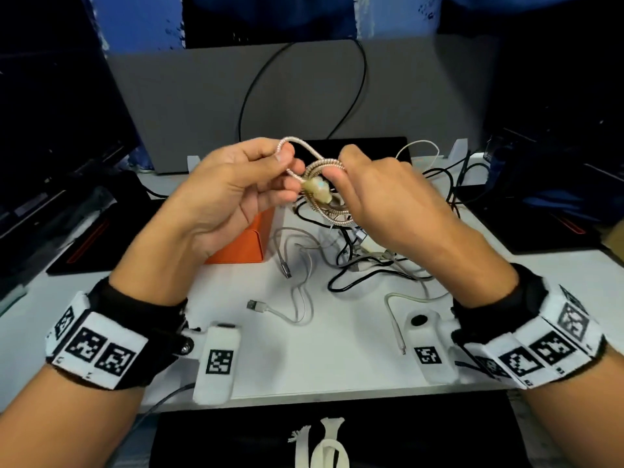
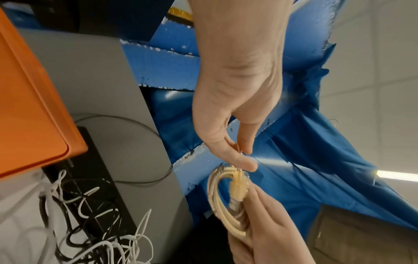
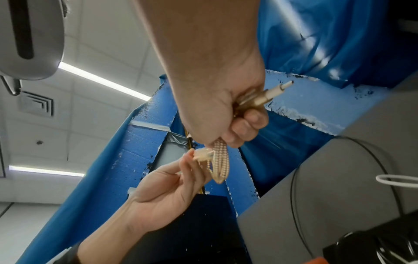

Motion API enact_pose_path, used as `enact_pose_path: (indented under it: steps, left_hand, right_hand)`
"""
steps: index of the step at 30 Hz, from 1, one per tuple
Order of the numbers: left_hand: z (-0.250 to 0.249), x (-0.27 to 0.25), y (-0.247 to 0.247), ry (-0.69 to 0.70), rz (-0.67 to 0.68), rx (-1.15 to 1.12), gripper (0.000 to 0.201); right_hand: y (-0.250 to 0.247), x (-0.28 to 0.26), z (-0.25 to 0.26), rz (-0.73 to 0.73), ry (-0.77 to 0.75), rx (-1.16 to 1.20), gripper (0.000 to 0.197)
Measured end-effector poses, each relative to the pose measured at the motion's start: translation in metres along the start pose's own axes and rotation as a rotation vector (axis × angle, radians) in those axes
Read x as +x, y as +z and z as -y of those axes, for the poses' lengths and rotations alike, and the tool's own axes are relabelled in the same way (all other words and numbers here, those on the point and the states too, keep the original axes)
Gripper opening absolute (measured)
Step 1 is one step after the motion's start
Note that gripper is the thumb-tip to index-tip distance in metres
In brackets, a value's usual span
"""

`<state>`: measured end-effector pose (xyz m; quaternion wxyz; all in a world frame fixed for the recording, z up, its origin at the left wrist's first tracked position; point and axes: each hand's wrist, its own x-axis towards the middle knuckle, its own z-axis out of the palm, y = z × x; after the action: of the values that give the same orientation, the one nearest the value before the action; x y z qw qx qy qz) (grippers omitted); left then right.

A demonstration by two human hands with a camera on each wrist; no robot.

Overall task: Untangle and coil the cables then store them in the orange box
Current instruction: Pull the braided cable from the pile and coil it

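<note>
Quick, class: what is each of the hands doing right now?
Left hand: pinching a loop of the gold braided cable.
Right hand: closed around the coiled part of the same cable.

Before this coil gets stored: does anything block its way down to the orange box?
Mostly the left hand itself, directly above the orange box. The gold cable, held in both hands, hangs just right of it.

gold braided cable — coiled, held aloft | orange box — seemingly closed
</note>
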<state>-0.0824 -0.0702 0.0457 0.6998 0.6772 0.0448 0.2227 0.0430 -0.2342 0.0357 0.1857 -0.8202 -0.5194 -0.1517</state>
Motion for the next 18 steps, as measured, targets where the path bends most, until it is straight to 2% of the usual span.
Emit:
enact_pose_path:
  steps: [3,5,12,15,18]
  left_hand:
    - [0.005,0.0,0.009,0.056,-0.045,0.002,0.014]
    - [0.006,-0.001,0.013,0.118,-0.105,0.103,0.01]
    - [0.019,-0.004,0.018,0.362,-0.3,0.872,0.028]
    - [0.025,-0.002,0.022,0.378,-0.35,0.863,0.029]
    - [0.027,0.0,0.023,0.323,-0.211,0.675,0.049]
  right_hand:
    - [0.003,0.001,-0.002,-0.056,0.006,0.193,0.035]
    - [0.004,0.001,-0.004,-0.085,0.007,0.278,0.034]
    - [0.013,0.004,-0.004,-0.112,0.01,0.549,0.039]
    - [0.013,0.004,-0.004,-0.069,-0.019,0.669,0.038]
    - [0.014,0.002,0.001,0.018,-0.105,0.832,0.034]
